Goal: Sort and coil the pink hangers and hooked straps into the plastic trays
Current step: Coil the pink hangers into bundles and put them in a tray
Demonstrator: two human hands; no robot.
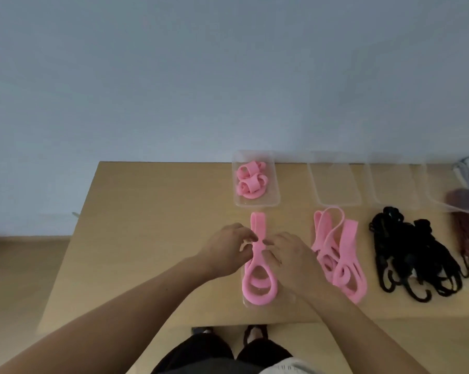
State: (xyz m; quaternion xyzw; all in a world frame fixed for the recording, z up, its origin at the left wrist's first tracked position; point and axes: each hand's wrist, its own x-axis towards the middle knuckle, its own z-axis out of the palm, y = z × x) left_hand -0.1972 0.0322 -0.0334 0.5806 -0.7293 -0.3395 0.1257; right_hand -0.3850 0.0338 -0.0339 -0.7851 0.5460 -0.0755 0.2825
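Head: left hand (228,249), right hand (290,261) pinch waist of flat, looped pink hanger (258,291).

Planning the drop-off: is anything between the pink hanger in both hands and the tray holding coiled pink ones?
Nothing visible. The pink hanger, pinched by the left hand and right hand, points straight at the tray; its far loop nearly reaches the tray's near rim.

On the tan wooden table (147,211), left grip (228,248) and right grip (291,259) pinch a long pink looped hanger (258,290) near a clear plastic tray (276,190) of coiled pink hangers (251,182).
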